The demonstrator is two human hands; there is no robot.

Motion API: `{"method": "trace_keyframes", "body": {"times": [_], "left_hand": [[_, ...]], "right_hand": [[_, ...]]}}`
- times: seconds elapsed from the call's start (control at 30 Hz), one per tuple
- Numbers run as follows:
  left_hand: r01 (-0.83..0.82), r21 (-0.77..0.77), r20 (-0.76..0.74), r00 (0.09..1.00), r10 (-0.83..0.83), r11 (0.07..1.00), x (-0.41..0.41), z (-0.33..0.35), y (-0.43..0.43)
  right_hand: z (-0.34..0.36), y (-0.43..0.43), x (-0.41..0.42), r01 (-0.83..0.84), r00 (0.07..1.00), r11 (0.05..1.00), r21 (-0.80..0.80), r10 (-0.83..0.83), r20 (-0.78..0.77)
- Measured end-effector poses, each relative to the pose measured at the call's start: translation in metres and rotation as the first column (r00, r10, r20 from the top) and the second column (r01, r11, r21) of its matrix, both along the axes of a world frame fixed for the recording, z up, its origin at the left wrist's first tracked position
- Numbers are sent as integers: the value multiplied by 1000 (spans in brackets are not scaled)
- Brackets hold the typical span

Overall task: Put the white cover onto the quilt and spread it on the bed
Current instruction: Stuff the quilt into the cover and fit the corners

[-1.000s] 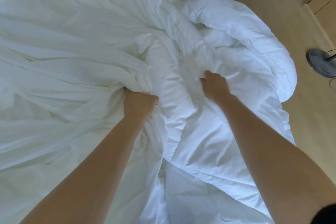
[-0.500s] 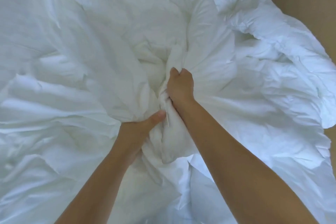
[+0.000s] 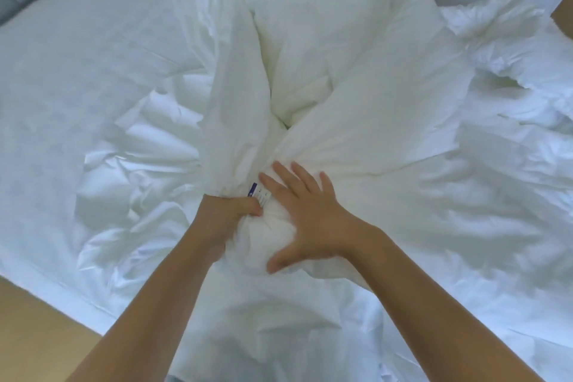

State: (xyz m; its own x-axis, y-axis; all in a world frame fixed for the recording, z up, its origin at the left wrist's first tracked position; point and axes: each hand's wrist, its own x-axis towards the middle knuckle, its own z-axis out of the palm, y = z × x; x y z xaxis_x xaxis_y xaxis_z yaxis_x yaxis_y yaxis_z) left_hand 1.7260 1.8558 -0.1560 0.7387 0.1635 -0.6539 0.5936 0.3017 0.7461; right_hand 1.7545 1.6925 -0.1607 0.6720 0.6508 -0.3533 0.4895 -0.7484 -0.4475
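Looking down from the head view, we see the bed (image 3: 77,49) filling most of the frame. Its white sheet lies fairly flat on the left and runs to an edge at the lower left, where a strip of tan floor (image 3: 28,329) shows beside it. In the middle of the bed the white cover (image 3: 238,87) is drawn together into a tight neck. From there long folds fan out to the left, up the centre and across to the right, and a puffy mound swells beneath them at the top. The quilt (image 3: 511,49) shows bare at the upper right as a crinkled, thicker heap touching the cover's right side. In the centre we cannot tell where one white cloth ends and the other begins. Our left hand (image 3: 228,215) is clenched around the gathered neck of the cover, with the fingers curled in and the knuckles facing right. Our right hand (image 3: 310,214) lies just beside it, released and flat. Its fingers are straight and splayed, its thumb stretches back toward us, and its palm presses on a rounded bundle of cloth below the neck. A small white tag (image 3: 259,194) with a blue corner sticks out of the cloth between the two hands, close to the left knuckles and the right forefinger. Both bare forearms reach in from the bottom edge and cross over more rumpled white cloth that hangs toward us.
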Motion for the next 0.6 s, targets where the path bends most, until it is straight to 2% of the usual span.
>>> {"method": "trace_keyframes", "body": {"times": [0.07, 0.13, 0.27, 0.33, 0.4, 0.47, 0.53, 0.57, 0.6], "left_hand": [[-11, -22, -4, 1000, 11, 1000, -3, -2, 19], [-9, -9, -24, 1000, 9, 1000, -7, -3, 42], [13, 33, -9, 1000, -13, 999, -19, -1, 103], [23, 8, 11, 1000, -23, 1000, -23, 3, 135], [36, -16, 44, 998, -35, 999, -26, 6, 168], [78, -42, 91, 993, -74, 996, -28, 5, 195], [71, -65, 82, 995, -65, 995, -32, -2, 212], [60, -67, 64, 996, -56, 996, -34, -7, 216], [60, -68, 52, 997, -56, 996, -35, -11, 219]], "right_hand": [[-6, 19, -2, -44, 991, 997, -60, 51, 126], [-8, 43, -2, -70, 977, 997, -37, 76, 199], [-13, 107, 0, -166, 913, 977, 133, 101, 396], [-9, 143, -2, -212, 910, 949, 235, 105, 400], [-5, 171, -4, -154, 961, 945, 289, 75, 268], [-4, 181, -3, 103, 995, 926, 362, -102, -23], [-10, 184, 3, 453, 892, 773, 445, -391, -228], [-16, 190, 8, 552, 833, 700, 452, -491, -256], [-21, 196, 12, 583, 810, 688, 432, -533, -245]]}}
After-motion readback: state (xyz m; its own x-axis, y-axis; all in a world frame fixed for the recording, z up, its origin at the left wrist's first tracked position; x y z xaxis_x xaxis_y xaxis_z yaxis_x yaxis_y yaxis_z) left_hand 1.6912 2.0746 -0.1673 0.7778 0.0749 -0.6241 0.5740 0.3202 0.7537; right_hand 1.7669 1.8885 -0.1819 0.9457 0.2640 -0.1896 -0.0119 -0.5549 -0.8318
